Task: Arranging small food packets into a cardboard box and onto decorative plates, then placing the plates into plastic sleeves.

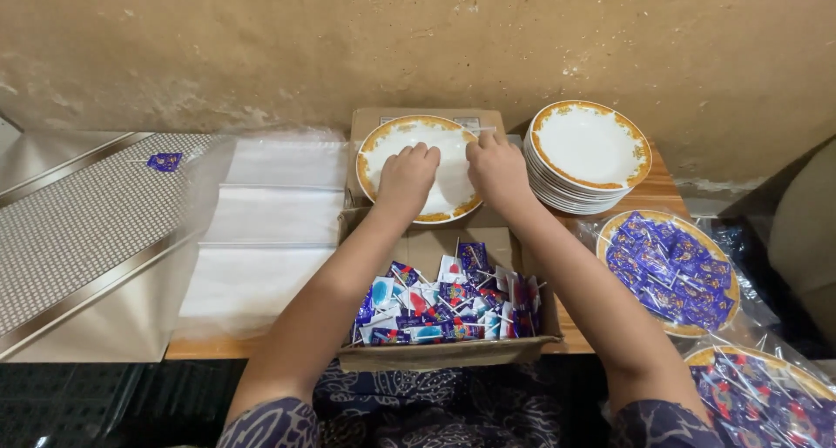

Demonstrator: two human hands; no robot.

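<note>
A white plate with a gold rim (381, 143) lies on a cardboard box flap at the back of the table. My left hand (406, 180) rests on the plate with its fingers curled under. My right hand (496, 168) is on the plate's right side, curled around a thin white stick that pokes out toward the upper right. Below the plate stands an open cardboard box (435, 354) holding several wrapped lollipops (448, 304) in blue, purple and red wrappers.
A stack of matching plates (589, 148) stands at the right. Two plastic-wrapped plates of purple sweets (670, 272) (762, 404) lie at the right edge. Clear plastic bags (274, 226) lie at the left, beside a patterned mat (74, 226) with one loose purple sweet (165, 161).
</note>
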